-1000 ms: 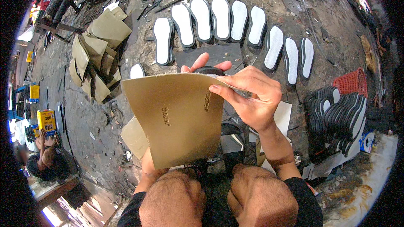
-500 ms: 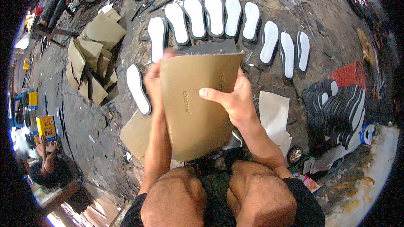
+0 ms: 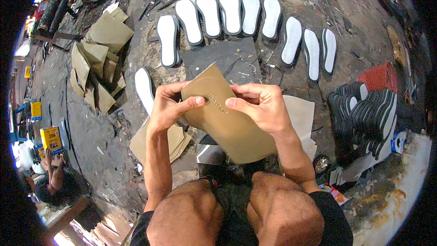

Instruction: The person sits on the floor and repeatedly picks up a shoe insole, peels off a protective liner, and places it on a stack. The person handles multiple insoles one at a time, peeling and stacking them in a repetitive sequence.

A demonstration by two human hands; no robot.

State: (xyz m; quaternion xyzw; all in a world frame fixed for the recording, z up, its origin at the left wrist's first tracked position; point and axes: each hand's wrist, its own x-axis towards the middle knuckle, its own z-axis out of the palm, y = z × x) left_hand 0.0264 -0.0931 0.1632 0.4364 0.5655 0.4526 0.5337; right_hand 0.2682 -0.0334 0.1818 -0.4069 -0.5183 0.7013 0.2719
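Note:
A tan sheet with embossed lettering (image 3: pixel 227 125), which looks like leather or synthetic leather, hangs slanted above my knees. My left hand (image 3: pixel 170 109) pinches its upper left edge, thumb on top and fingers underneath. On the upper right edge my right hand (image 3: pixel 261 107) grips it the same way. Just beyond the sheet lies a dark square board (image 3: pixel 223 59) on the ground. White-topped shoe soles with dark edges (image 3: pixel 230 11) form an arc around that board. One more white sole (image 3: pixel 144 89) lies beside my left hand, its lower end hidden behind the wrist.
Tan sheets (image 3: pixel 95 59) pile up at the left; more tan pieces (image 3: pixel 177 143) lie by my left forearm. Pale sheets (image 3: pixel 300 118) sit beyond my right forearm. Stacked soles (image 3: pixel 364 114) and a red basket (image 3: pixel 380 76) stand at right. Another person (image 3: pixel 54 177) sits far left.
The tan sheet has turned from nearly upright to slanted, with a corner now pointing up. My hands have shifted along its edges, and more of the dark board shows.

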